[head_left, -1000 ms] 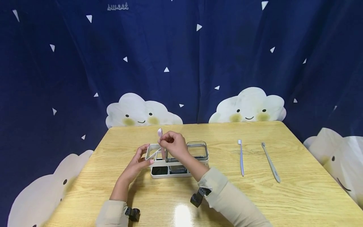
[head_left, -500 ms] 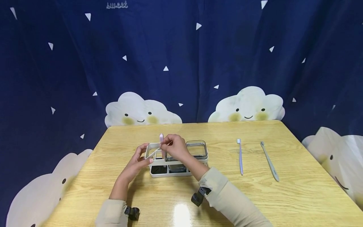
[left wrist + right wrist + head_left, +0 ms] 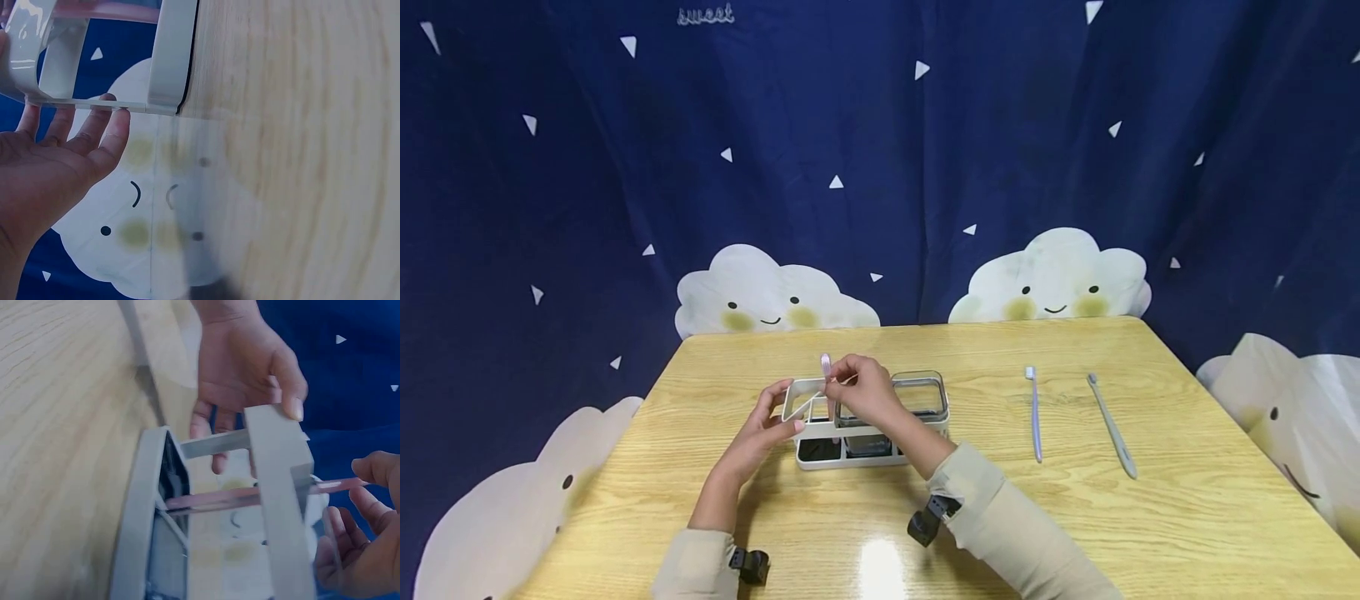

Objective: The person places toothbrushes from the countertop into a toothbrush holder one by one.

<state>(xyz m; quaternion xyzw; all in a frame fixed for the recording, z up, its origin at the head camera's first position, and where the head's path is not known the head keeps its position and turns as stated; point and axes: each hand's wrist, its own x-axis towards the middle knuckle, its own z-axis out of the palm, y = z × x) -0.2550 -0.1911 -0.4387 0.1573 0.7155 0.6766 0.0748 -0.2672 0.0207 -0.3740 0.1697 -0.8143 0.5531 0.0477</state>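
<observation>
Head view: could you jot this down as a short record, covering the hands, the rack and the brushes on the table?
Left hand: holds left end of rack
Right hand: pinches slim pink item, probably a toothbrush
Pink item's position: down through rack's upper tier
Rack's style: pale, two-tiered
Lying apart on table, right of rack: purple toothbrush, grey toothbrush

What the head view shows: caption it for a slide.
Left hand holds a white rack; right hand pinches a pink toothbrush standing in it.
</observation>
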